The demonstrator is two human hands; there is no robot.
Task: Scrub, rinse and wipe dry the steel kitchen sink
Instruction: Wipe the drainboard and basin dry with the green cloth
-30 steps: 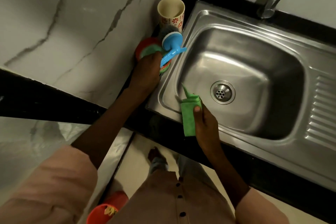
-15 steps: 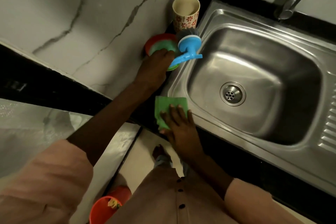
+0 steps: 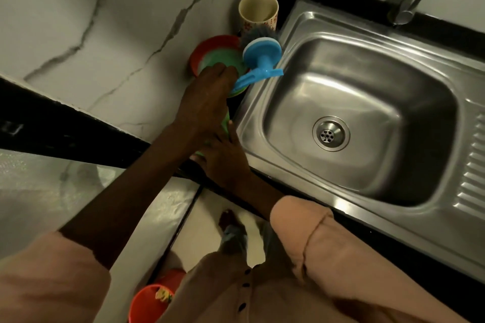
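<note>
Now left hand [image 3: 210, 92] grips blue brush [image 3: 259, 60] handle, likely parking it on green dish [image 3: 223, 60] in red bowl [image 3: 207, 50] just beyond fingers. Right hand [image 3: 225, 160] lies flat on green cloth [image 3: 226, 123], pressing table beside sink [image 3: 367, 123]. Basin right of both hands, looks empty. Cup [image 3: 258, 12] beyond brush, contents unclear.

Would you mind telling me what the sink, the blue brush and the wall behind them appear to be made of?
The sink looks like brushed stainless steel: grey, with soft streaked reflections and pressed drainer ribs. The blue brush appears to be moulded plastic, uniformly coloured and smooth, with grey bristles, probably synthetic. The wall looks like polished marble or a marble-look tile, white with dark veins; which of the two cannot be told.
</note>
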